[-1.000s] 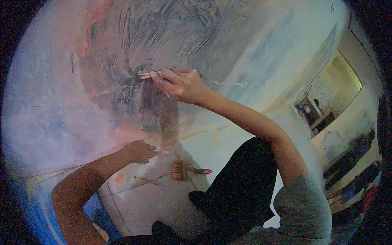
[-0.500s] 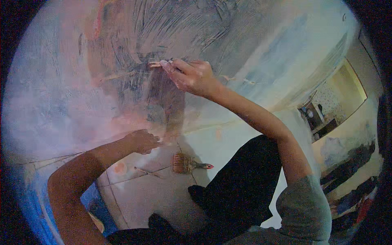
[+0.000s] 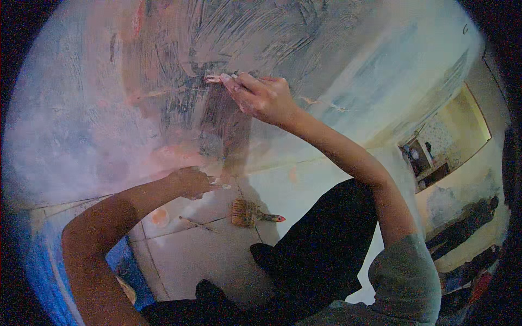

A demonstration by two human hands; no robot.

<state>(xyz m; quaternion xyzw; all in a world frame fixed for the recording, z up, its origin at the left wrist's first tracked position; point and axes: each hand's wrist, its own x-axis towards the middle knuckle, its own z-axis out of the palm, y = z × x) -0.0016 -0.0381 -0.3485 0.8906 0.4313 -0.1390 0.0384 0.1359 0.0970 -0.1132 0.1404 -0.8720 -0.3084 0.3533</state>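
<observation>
My right hand [image 3: 265, 98], its fingertips whitened, pinches what looks like a small flat paintbrush [image 3: 213, 79]. The pale, reddish end of that tool meets the painted wall [image 3: 255, 32], among dark streaky strokes. My left hand [image 3: 191, 182] is in shadow low by the foot of the wall. Its fingers point to the right, apart from each other, and I make out nothing held in them. Below it on the tiled floor lies a wide paintbrush [image 3: 243, 213] with brownish bristles and a dark handle tipped in red.
A thin stick [image 3: 198, 224] and a round, pale orange thing [image 3: 159, 217] are on the floor tiles. My dark-clad knee [image 3: 331, 228] stands close to the wall. Blue material [image 3: 130, 266] spreads at the lower left. On the right is an opening [image 3: 457, 136] with shelves behind it.
My right hand and its brush have shifted slightly right and up along the wall. My left hand's fingers have stretched out further to the right. The floor brush lies as before.
</observation>
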